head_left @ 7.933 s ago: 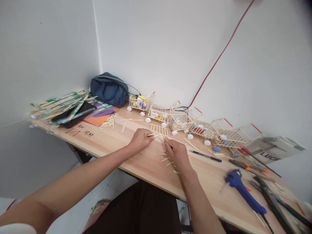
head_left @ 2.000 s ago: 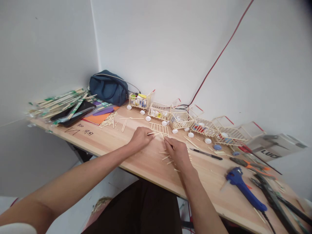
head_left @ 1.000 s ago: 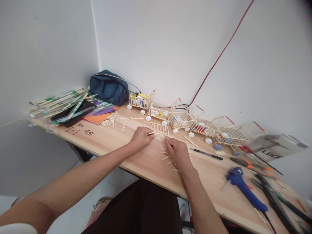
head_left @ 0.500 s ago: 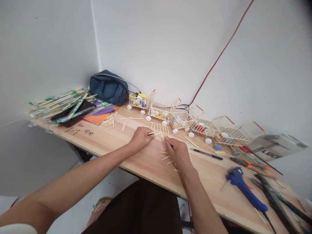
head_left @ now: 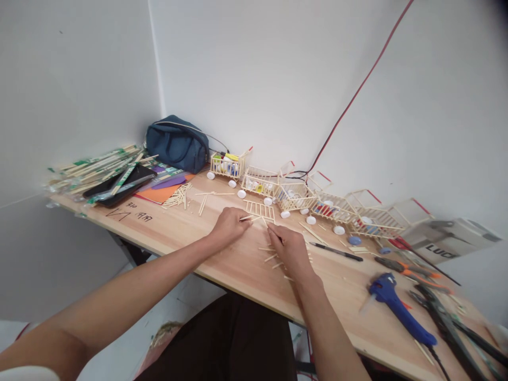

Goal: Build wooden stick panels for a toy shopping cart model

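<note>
My left hand (head_left: 231, 225) is closed, pinching a short wooden stick (head_left: 246, 217) whose end points to the right. My right hand (head_left: 289, 244) also pinches a thin wooden stick (head_left: 264, 221), tilted up toward the left. The two stick ends almost meet above the table; whether they touch I cannot tell. Just behind them lies a flat ladder-like frame of sticks (head_left: 260, 210). Several stick pieces (head_left: 271, 257) stick out from under my right wrist, partly hidden by it.
Several small stick-built carts (head_left: 293, 197) with bottle-cap-like wheels line the wall. Wrapped chopsticks (head_left: 101, 164), a blue bag (head_left: 177, 143) and cut sticks (head_left: 177, 194) lie left. A pen (head_left: 336, 251), blue glue gun (head_left: 400, 309), pliers (head_left: 413, 269) and cutters (head_left: 446, 325) lie right.
</note>
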`<state>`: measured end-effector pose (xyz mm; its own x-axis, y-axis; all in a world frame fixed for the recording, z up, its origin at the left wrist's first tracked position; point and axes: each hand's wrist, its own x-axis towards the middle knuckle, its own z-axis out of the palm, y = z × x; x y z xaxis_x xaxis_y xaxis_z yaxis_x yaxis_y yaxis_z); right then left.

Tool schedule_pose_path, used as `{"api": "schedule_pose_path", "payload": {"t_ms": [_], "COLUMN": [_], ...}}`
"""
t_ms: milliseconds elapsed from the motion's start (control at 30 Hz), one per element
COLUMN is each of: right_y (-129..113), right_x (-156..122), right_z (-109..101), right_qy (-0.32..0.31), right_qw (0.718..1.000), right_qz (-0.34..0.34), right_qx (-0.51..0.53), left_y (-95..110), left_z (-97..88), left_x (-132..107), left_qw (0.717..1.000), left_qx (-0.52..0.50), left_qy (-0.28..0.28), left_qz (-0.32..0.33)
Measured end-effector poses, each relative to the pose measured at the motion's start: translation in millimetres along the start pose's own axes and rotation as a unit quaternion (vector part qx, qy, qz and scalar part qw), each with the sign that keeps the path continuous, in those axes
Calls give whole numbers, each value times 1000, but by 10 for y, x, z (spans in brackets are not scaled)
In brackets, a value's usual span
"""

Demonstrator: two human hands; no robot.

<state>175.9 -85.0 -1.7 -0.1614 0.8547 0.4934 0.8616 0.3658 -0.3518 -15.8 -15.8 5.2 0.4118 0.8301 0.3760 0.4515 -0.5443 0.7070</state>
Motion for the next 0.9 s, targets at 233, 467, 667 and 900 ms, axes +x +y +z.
{"api": "schedule_pose_path", "payload": {"t_ms": [233, 467, 667, 900], "right_y": [-1, 4, 6, 17], "right_x": [1, -3, 0, -1], "right_z": [-4, 6, 6, 11], "right_qy": [-1, 1, 0, -1], "right_qw": [1000, 1000, 1000, 1000], "right_qz": [0, -1, -3, -2], "right_qx": [3, -1, 3, 0], "left_y": [-5, -22, -22, -17], "left_z": [0, 9, 9, 10], "left_x": [1, 6, 5, 3], "left_qw": [1000, 1000, 1000, 1000], "left_qx": [4, 3, 4, 2], "left_qy": [0, -3, -4, -2], "left_qz": [1, 0, 2, -2]}}
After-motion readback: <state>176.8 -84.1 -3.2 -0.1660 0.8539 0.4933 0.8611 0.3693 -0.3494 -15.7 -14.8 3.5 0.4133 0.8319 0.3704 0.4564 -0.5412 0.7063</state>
